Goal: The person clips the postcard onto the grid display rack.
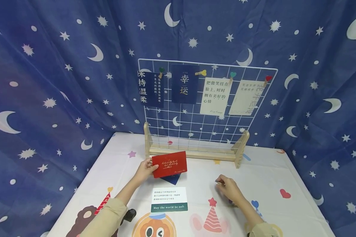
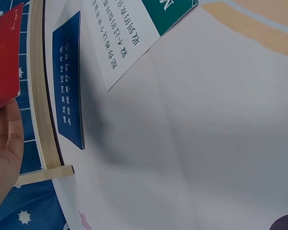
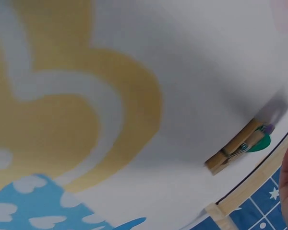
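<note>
In the head view my left hand (image 1: 146, 171) pinches a red card (image 1: 169, 164) with gold lettering by its left edge, in front of the rack. Below it, partly covered, is a dark blue card (image 1: 172, 178); its white writing shows in the left wrist view. A white and green card (image 1: 169, 199) lies nearer me. My right hand (image 1: 229, 188) holds between thumb and fingers a small thing that looks like a clothespin (image 1: 218, 182); mostly its tip shows. A wooden clothespin (image 3: 237, 146) with a green heart lies on the cloth, largely hidden by my right wrist in the head view.
A white wire grid rack (image 1: 192, 130) on wooden feet stands at the back. Two dark blue cards (image 1: 184, 84) and two cream cards (image 1: 215, 96) hang on it, with heart-topped clothespins (image 1: 232, 75) near them. Behind hangs a starry blue curtain (image 1: 62, 98).
</note>
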Motion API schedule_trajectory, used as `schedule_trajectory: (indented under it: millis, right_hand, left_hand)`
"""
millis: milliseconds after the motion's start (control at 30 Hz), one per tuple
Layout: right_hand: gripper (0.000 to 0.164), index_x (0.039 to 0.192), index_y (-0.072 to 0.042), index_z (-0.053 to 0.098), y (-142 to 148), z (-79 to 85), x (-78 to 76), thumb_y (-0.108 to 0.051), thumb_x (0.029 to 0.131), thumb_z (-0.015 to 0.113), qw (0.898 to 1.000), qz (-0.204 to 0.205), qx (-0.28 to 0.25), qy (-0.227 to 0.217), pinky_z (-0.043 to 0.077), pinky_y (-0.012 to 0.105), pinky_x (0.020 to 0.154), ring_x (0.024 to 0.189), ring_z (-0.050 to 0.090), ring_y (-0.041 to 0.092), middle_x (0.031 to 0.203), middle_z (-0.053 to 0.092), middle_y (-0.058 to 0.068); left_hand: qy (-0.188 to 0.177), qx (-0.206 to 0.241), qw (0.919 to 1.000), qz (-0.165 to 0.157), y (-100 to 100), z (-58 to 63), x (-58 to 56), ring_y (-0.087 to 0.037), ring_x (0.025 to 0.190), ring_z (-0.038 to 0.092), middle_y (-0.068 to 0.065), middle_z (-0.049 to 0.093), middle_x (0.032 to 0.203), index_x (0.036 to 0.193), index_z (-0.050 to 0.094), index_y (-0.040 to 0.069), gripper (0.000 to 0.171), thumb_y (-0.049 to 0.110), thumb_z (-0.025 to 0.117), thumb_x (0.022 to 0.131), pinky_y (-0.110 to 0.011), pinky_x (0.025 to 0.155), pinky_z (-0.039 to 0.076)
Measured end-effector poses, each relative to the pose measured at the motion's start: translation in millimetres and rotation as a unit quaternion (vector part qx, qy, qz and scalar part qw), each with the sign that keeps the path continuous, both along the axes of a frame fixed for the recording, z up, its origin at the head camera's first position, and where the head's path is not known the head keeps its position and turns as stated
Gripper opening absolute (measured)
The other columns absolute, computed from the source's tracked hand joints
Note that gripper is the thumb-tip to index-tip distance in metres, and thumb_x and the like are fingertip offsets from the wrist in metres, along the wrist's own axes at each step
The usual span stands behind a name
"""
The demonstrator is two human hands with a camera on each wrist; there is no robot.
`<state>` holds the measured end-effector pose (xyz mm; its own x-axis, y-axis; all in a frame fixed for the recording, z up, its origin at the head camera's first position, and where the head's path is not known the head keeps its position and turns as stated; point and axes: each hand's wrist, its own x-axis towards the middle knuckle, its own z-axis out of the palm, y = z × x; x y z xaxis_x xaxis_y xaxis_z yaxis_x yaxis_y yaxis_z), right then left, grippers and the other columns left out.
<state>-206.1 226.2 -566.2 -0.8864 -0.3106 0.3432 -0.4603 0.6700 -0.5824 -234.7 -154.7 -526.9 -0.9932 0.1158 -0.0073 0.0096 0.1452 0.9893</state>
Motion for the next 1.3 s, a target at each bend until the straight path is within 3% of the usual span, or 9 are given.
schedule_trajectory:
  millis: [200, 467, 633, 833, 967, 1100, 1300]
  right_hand:
    - [0.01, 0.084, -0.003, 0.06, -5, 2.4, -4.5, 0.0, 0.08, 0.069, 0.996, -0.051, -0.047, -0.05, 0.035, 0.018, 0.046, 0.055, 0.035, -0.001, 0.07, 0.06, 0.001]
    - [0.019, 0.102, -0.001, 0.068, -11, 6.6, -7.1, 0.0, 0.083, 0.066, 0.99, -0.066, -0.112, -0.064, 0.046, 0.016, 0.054, 0.061, 0.047, -0.001, 0.078, 0.065, 0.006]
    - [0.02, 0.103, -0.003, 0.07, -13, 8.4, -8.3, -0.003, 0.083, 0.068, 0.982, -0.084, -0.151, -0.072, 0.05, 0.016, 0.065, 0.074, 0.055, 0.001, 0.084, 0.068, 0.007]
    - [0.019, 0.102, 0.001, 0.069, -15, 11.5, -9.2, -0.012, 0.09, 0.062, 0.971, -0.091, -0.2, -0.09, 0.051, 0.018, 0.061, 0.07, 0.056, 0.002, 0.092, 0.068, 0.018]
    - [0.023, 0.11, 0.006, 0.064, -17, 14.3, -9.5, -0.007, 0.091, 0.06, 0.968, -0.085, -0.211, -0.103, 0.055, 0.025, 0.062, 0.07, 0.059, 0.006, 0.094, 0.065, 0.024]
    - [0.028, 0.119, 0.008, 0.057, -19, 15.6, -9.2, -0.005, 0.094, 0.054, 0.969, -0.077, -0.191, -0.139, 0.056, 0.03, 0.073, 0.079, 0.056, 0.011, 0.099, 0.058, 0.02]
    - [0.02, 0.111, 0.007, 0.06, -19, 14.1, -8.9, -0.001, 0.095, 0.051, 0.969, -0.074, -0.18, -0.153, 0.056, 0.029, 0.076, 0.087, 0.058, 0.028, 0.103, 0.059, 0.024]
  left_hand:
    - [0.001, 0.01, 0.9999, -0.008, 3, -1.3, -3.5, -0.029, 0.085, 0.069, -0.037, 0.06, 0.107, 0.119, 0.045, -0.017, 0.033, -0.002, 0.055, 0.091, -0.037, 0.07, 0.059]
    - [-0.002, -0.002, 1.0, 0.006, 3, 0.1, -3.3, -0.031, 0.087, 0.069, -0.037, 0.06, 0.109, 0.12, 0.047, -0.015, 0.033, -0.001, 0.055, 0.091, -0.038, 0.07, 0.059]
    - [0.001, -0.017, 0.9998, 0.004, 2, 2.3, -3.7, -0.029, 0.085, 0.069, -0.036, 0.06, 0.109, 0.121, 0.046, -0.015, 0.034, 0.001, 0.056, 0.092, -0.034, 0.066, 0.059]
    - [0.002, -0.01, 0.9999, 0.004, 3, 2.5, -6.8, -0.025, 0.08, 0.069, -0.035, 0.062, 0.105, 0.118, 0.047, -0.015, 0.031, 0.0, 0.056, 0.091, -0.034, 0.064, 0.059]
    - [0.005, -0.004, 1.0, -0.003, 4, 2.4, -8.2, -0.023, 0.081, 0.07, -0.035, 0.061, 0.107, 0.118, 0.046, -0.016, 0.033, 0.0, 0.056, 0.091, -0.036, 0.067, 0.059]
    - [0.002, -0.001, 1.0, 0.001, 5, 2.9, -9.6, -0.026, 0.083, 0.069, -0.036, 0.06, 0.108, 0.119, 0.047, -0.016, 0.034, 0.0, 0.058, 0.09, -0.039, 0.07, 0.059]
    - [0.007, -0.017, 0.9997, 0.016, 7, 5.2, -13.4, -0.034, 0.086, 0.069, -0.036, 0.062, 0.105, 0.117, 0.049, -0.016, 0.032, -0.003, 0.058, 0.089, -0.04, 0.069, 0.059]
